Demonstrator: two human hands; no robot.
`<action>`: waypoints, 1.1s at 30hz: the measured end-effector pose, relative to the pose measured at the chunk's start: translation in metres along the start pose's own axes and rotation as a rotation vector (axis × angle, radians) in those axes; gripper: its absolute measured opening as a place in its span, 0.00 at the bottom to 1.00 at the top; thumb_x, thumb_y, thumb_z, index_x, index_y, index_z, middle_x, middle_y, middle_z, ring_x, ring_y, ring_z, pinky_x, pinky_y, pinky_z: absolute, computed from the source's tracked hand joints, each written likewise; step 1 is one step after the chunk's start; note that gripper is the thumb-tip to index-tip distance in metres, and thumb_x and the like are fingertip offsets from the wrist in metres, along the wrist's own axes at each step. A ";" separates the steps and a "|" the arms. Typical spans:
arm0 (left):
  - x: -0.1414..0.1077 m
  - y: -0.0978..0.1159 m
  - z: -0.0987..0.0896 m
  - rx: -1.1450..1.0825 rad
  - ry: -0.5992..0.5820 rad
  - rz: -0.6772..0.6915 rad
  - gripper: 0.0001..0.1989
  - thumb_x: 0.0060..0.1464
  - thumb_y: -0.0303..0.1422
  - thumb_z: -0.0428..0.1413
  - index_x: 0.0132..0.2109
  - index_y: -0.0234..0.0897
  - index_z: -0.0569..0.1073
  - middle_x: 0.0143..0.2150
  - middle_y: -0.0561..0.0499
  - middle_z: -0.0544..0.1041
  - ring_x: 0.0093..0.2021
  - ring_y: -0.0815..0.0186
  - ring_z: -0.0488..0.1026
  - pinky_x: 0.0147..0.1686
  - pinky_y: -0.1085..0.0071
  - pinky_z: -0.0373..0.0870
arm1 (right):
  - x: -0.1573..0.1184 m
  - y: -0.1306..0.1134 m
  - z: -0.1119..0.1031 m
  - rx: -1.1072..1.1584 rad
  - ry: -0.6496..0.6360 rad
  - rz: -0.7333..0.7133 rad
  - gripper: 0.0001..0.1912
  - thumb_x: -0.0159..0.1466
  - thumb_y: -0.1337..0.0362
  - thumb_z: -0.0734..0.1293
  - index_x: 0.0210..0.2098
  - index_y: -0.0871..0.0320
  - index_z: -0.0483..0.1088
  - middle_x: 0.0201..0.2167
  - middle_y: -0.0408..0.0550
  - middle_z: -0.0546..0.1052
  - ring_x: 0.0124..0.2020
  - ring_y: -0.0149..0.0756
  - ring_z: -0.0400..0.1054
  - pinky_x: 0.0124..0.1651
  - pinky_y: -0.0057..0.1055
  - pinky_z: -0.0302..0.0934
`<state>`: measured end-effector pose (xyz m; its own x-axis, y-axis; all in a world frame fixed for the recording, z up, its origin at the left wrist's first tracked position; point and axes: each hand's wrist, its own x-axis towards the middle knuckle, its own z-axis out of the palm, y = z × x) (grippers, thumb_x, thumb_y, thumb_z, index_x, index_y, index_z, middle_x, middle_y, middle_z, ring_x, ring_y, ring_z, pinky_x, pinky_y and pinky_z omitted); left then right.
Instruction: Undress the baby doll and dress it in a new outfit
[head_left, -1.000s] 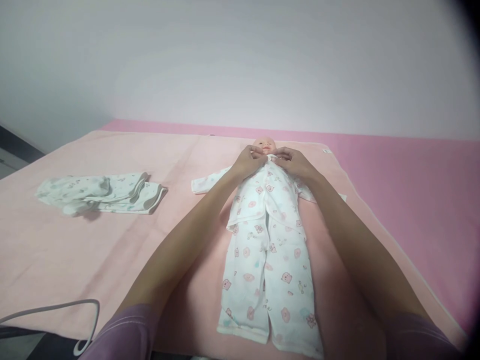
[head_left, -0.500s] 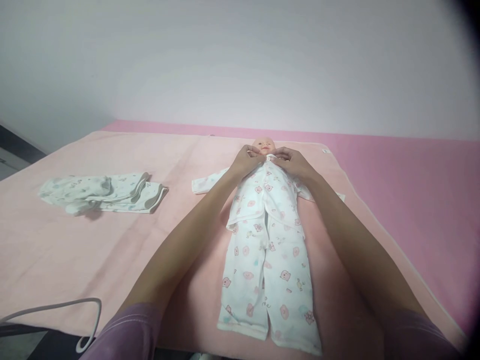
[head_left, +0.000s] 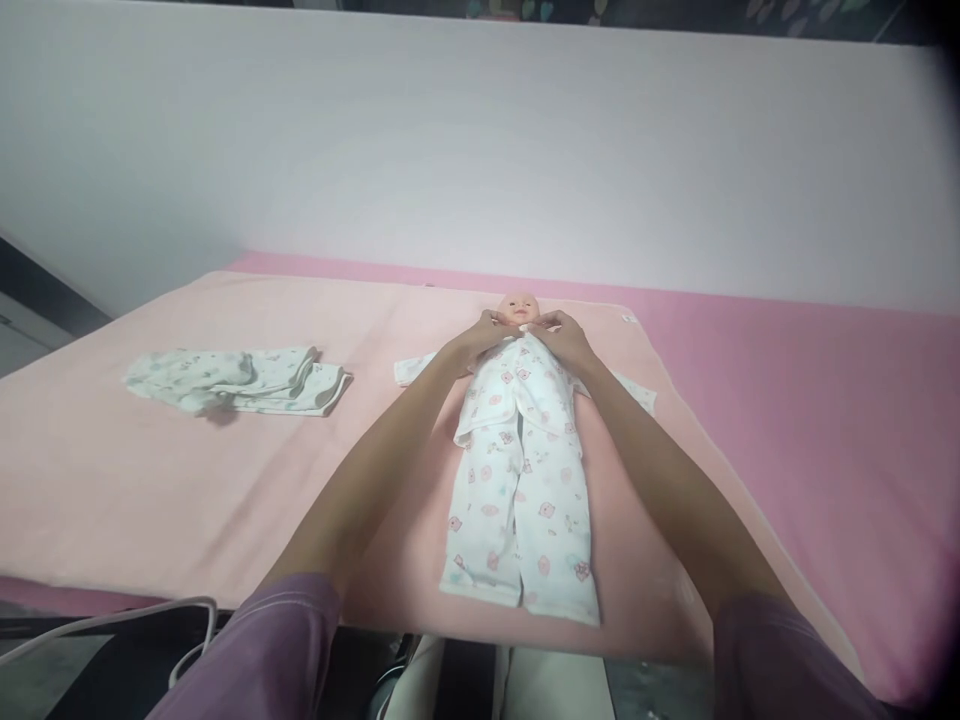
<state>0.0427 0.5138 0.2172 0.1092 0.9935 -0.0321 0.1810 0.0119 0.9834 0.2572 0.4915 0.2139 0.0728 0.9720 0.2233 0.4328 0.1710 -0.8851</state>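
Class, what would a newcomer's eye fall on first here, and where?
The doll lying face-up at centre in a printed outfit draws the eye first. The left hand and right hand are at its collar. Left of them, folded printed cloth lies on the peach blanket.

The head camera's view has pulled back from the table, leaving the doll point(head_left: 517, 378) and folded clothes point(head_left: 240, 380) smaller in frame. A dark, leaf-patterned strip point(head_left: 637, 12) now tops the white wall point(head_left: 450, 150), while the floor point(head_left: 649, 692) appears past the blanket point(head_left: 645, 610). More of one sleeve point(head_left: 637, 393) shows beyond the right forearm point(head_left: 652, 470).
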 end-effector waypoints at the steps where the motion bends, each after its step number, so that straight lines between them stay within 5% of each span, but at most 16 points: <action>1: -0.003 -0.001 -0.004 0.003 -0.035 0.007 0.26 0.49 0.40 0.79 0.47 0.42 0.74 0.40 0.50 0.79 0.41 0.58 0.78 0.42 0.66 0.74 | -0.007 -0.003 0.001 -0.046 0.076 -0.049 0.15 0.63 0.55 0.77 0.45 0.54 0.77 0.53 0.53 0.80 0.52 0.45 0.73 0.61 0.42 0.69; 4: -0.017 -0.002 -0.011 0.063 -0.103 -0.007 0.17 0.59 0.39 0.73 0.50 0.39 0.79 0.43 0.47 0.80 0.41 0.61 0.78 0.43 0.67 0.74 | -0.034 -0.008 0.001 -0.175 0.186 -0.249 0.07 0.69 0.62 0.71 0.46 0.55 0.77 0.53 0.56 0.79 0.53 0.48 0.72 0.66 0.47 0.67; 7: -0.030 0.000 -0.009 0.103 -0.085 0.092 0.16 0.60 0.36 0.70 0.53 0.37 0.83 0.50 0.44 0.83 0.44 0.60 0.79 0.48 0.66 0.75 | -0.062 -0.006 -0.002 -0.229 0.104 -0.330 0.09 0.74 0.61 0.68 0.48 0.54 0.80 0.52 0.56 0.80 0.53 0.51 0.72 0.67 0.51 0.68; 13: -0.037 0.012 0.006 0.323 -0.134 0.231 0.18 0.68 0.39 0.61 0.58 0.39 0.88 0.65 0.40 0.81 0.69 0.45 0.74 0.71 0.53 0.69 | -0.105 -0.003 -0.017 -0.276 0.036 -0.390 0.18 0.77 0.57 0.66 0.62 0.50 0.81 0.61 0.57 0.78 0.63 0.54 0.72 0.71 0.56 0.69; 17: -0.051 0.010 0.010 0.667 -0.004 0.248 0.25 0.75 0.41 0.53 0.71 0.50 0.83 0.73 0.40 0.71 0.76 0.38 0.62 0.76 0.37 0.59 | -0.147 -0.011 -0.027 -0.366 -0.070 -0.511 0.25 0.79 0.54 0.67 0.72 0.49 0.75 0.71 0.58 0.73 0.73 0.57 0.67 0.79 0.60 0.62; 22: -0.108 -0.015 -0.007 0.773 -0.029 0.483 0.30 0.81 0.45 0.43 0.81 0.51 0.70 0.74 0.39 0.68 0.70 0.42 0.66 0.74 0.35 0.61 | -0.191 -0.014 -0.038 -0.481 -0.213 -0.590 0.34 0.77 0.53 0.71 0.80 0.45 0.65 0.81 0.56 0.65 0.81 0.60 0.59 0.81 0.64 0.58; 28: -0.182 -0.038 -0.014 0.690 0.015 0.761 0.25 0.75 0.46 0.60 0.71 0.42 0.76 0.71 0.38 0.72 0.70 0.46 0.68 0.74 0.45 0.65 | -0.186 -0.016 -0.028 -0.637 0.005 -0.665 0.23 0.76 0.64 0.71 0.69 0.54 0.76 0.62 0.61 0.79 0.63 0.59 0.73 0.65 0.55 0.71; 33: -0.195 -0.035 -0.001 0.765 0.033 0.813 0.15 0.75 0.39 0.60 0.63 0.47 0.84 0.71 0.41 0.73 0.66 0.47 0.70 0.76 0.41 0.63 | -0.171 -0.021 -0.018 -0.695 0.104 -0.748 0.15 0.84 0.63 0.62 0.54 0.55 0.83 0.45 0.56 0.82 0.47 0.51 0.73 0.54 0.48 0.67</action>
<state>0.0143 0.3195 0.1893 0.4448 0.6766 0.5868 0.6228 -0.7045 0.3402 0.2515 0.3185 0.2014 -0.3659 0.6306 0.6844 0.8219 0.5639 -0.0802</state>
